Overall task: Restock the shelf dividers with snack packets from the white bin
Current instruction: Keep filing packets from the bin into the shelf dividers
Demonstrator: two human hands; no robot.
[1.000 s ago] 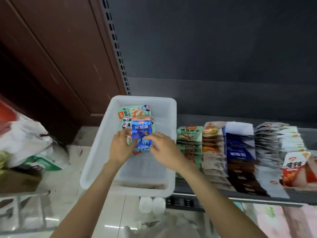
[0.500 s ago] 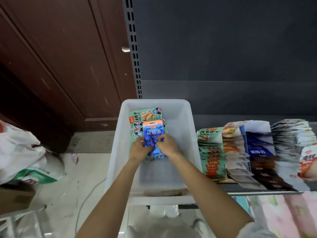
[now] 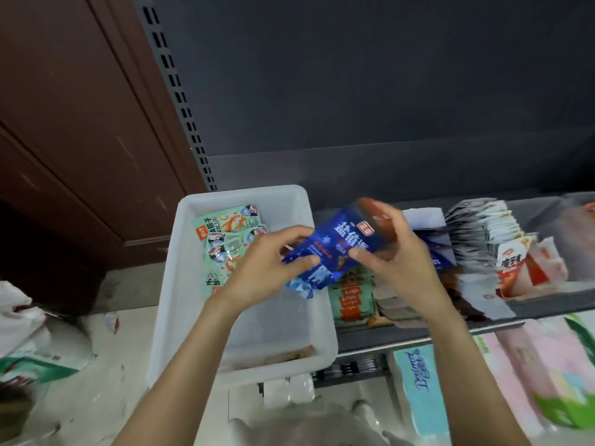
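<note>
A stack of blue snack packets (image 3: 335,249) with an orange-brown top edge is held in the air over the right rim of the white bin (image 3: 180,284). My left hand (image 3: 267,268) grips its lower left end and my right hand (image 3: 392,252) grips its upper right end, so both hold it tilted. Green snack packets (image 3: 225,233) lie at the far left inside the bin. On the shelf (image 3: 418,336) to the right, rows of packets stand between dividers: green-orange packets (image 3: 351,300), blue ones (image 3: 434,252), grey-white ones (image 3: 483,226).
Red-and-white packets (image 3: 521,265) lie at the shelf's right end. Tissue packs (image 3: 418,384) sit on the level below. White plastic bags (image 3: 29,342) rest on the floor at left. A brown wooden panel (image 3: 80,123) and a slotted shelf upright (image 3: 180,98) rise behind the bin.
Both hands have lifted the blue packets out of the bin and carried them right, over the bin's right rim toward the shelf rows. The camera view has swung left and closer.
</note>
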